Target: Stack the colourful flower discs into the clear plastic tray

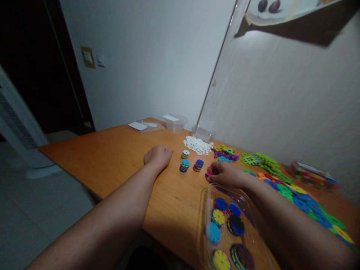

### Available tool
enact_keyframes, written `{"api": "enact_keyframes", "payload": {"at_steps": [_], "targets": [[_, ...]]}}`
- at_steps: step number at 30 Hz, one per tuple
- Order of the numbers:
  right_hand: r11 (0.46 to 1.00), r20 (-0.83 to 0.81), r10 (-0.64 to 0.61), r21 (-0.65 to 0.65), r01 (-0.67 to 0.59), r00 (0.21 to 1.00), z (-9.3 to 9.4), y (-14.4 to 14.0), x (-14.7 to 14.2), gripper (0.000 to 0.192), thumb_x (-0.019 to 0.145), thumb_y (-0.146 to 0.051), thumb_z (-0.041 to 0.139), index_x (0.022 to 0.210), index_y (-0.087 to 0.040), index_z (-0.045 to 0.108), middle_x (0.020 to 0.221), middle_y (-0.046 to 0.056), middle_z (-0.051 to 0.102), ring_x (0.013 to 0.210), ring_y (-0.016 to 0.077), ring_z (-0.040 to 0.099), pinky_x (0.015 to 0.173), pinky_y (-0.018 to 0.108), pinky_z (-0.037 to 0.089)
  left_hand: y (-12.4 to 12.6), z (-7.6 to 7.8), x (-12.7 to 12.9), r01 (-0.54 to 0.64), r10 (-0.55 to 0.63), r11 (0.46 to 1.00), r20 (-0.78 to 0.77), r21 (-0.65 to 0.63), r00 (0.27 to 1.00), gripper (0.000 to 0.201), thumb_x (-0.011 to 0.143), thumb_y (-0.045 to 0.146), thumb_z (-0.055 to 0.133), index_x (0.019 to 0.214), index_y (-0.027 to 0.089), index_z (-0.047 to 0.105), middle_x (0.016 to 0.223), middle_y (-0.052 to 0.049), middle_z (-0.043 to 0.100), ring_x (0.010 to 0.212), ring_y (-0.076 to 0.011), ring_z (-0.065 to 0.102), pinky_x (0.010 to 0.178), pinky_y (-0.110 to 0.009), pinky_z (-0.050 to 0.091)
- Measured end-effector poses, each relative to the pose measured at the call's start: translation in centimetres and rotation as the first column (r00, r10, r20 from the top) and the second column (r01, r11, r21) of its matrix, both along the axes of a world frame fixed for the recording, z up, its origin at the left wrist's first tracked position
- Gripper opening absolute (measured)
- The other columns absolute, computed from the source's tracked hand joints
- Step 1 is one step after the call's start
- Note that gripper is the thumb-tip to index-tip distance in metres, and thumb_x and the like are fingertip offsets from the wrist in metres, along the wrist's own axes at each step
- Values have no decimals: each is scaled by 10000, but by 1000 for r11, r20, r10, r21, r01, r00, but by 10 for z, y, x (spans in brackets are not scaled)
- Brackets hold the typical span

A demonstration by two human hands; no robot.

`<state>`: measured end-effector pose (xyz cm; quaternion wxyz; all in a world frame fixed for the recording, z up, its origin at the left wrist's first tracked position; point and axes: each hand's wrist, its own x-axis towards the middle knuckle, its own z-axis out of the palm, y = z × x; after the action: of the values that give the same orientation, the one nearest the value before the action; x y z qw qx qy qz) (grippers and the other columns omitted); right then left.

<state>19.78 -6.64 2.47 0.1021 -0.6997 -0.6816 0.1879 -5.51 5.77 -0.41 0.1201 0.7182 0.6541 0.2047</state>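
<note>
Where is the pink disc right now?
In the head view, the pink disc is pinched at the fingertips of the right hand, low over the table, just right of the small disc stacks.

A room in a home is suggested: a wooden table is set against plain white walls, a light switch is seen at the upper left beside a dark doorway, and colourful plastic toy discs are spread along the right of the frame.
</note>
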Motion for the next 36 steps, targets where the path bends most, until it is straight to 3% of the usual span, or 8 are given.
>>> {"api": "enact_keyframes", "payload": {"at_steps": [9,19,23,29,36], "targets": [[1000,-19,9,3,-9,1000,-2,1,2,159,758,-346,687,750,-196,636,688,4,660,633,149,557,548,244,383,1,-1,0,0,0,1000,-5,-1,1000,385,854,488,444,881,266,757,990,-89,770,912,-266,703,693,-310,480],[998,-129,-69,4,71,989,-2,-23,26,366,867,-487,546,686,-181,631,598,-4,587,543,126,488,507,248,352,3,-2,-1,12,-12,1000,-4,7,1000,389,852,489,438,856,260,752,981,-91,767,894,-277,699,682,-319,480],[988,-152,-154,-11,154,976,-11,-31,40,372,806,-521,619,644,-187,584,538,-26,525,508,116,442,472,239,317,2,0,0,1,-1,1000,-3,-9,1000,390,849,489,445,885,261,758,994,-91,768,920,-275,696,695,-314,483],[967,-166,-247,15,253,955,-21,-29,50,297,783,-478,645,734,-187,620,611,6,629,545,138,522,492,246,371,0,4,0,0,0,1000,-15,-15,1000,404,854,486,421,824,257,753,971,-95,768,896,-269,699,664,-302,471],[979,-160,-194,38,202,968,-12,-27,51,228,707,-382,716,768,-191,607,671,-7,634,616,145,551,529,242,388,1,3,0,7,-7,1000,-34,-9,999,402,848,485,419,840,262,754,994,-99,764,896,-280,699,656,-314,468]]}}
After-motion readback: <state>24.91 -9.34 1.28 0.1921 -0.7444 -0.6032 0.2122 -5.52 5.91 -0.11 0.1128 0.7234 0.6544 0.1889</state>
